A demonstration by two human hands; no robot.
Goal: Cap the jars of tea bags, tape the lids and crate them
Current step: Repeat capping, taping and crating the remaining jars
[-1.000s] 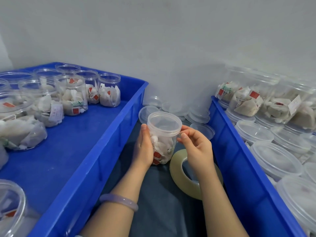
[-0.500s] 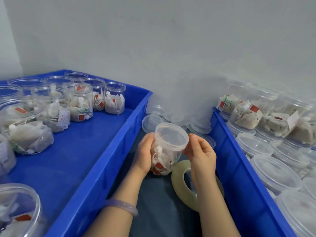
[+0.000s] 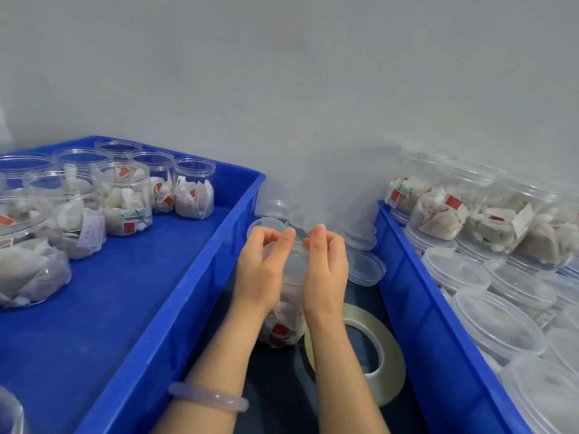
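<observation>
Left hand (image 3: 260, 267), right hand (image 3: 326, 272) around jar (image 3: 283, 321); tape roll (image 3: 372, 327) beside

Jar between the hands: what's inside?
White tea bags with red tags show through the clear wall low in the jar. A clear lid sits on top. The left hand and right hand hold its sides and cover the upper contents, so the fill level cannot be seen.

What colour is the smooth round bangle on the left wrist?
Pale translucent lilac bangle, head view.

Grey wall (image 3: 282, 73) meets dark, perhaps cloth, surface (image 3: 275, 402).
</observation>
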